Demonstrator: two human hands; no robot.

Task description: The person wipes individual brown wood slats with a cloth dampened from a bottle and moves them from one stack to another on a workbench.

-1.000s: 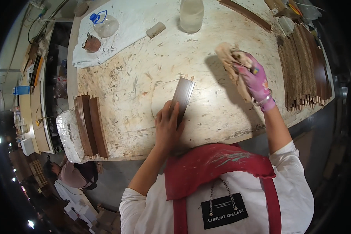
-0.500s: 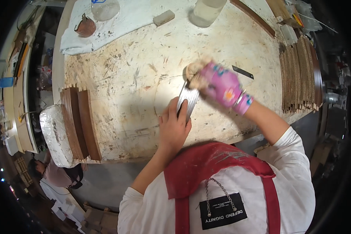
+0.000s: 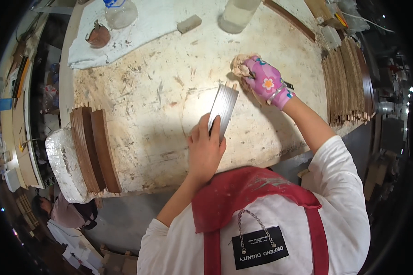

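My bare left hand (image 3: 203,150) grips a short dark wooden slat (image 3: 226,101) by its near end, fingers along its side. The slat lies at a slant on the worn table (image 3: 147,105), with small pegs poking out of its far end and light shining off its face. My right hand (image 3: 266,81), in a pink flowered glove, is closed on a crumpled beige rag (image 3: 240,65). Both are beyond the slat and to its right, apart from it. Part of a black blade (image 3: 288,85) shows beside the glove's wrist; the rest is hidden.
Dark slats (image 3: 88,149) stand at the left edge beside a wrapped white block (image 3: 62,160); a larger stack (image 3: 346,82) is at right. Farther back are a jar of cloudy liquid (image 3: 237,17), a grey block (image 3: 189,24), a jug (image 3: 121,16) and a reddish pot (image 3: 98,36). Another person (image 3: 69,211) is at lower left.
My right hand has moved the rag off the slat's far end, up and to the right, uncovering the pegs. The left hand keeps its hold on the slat.
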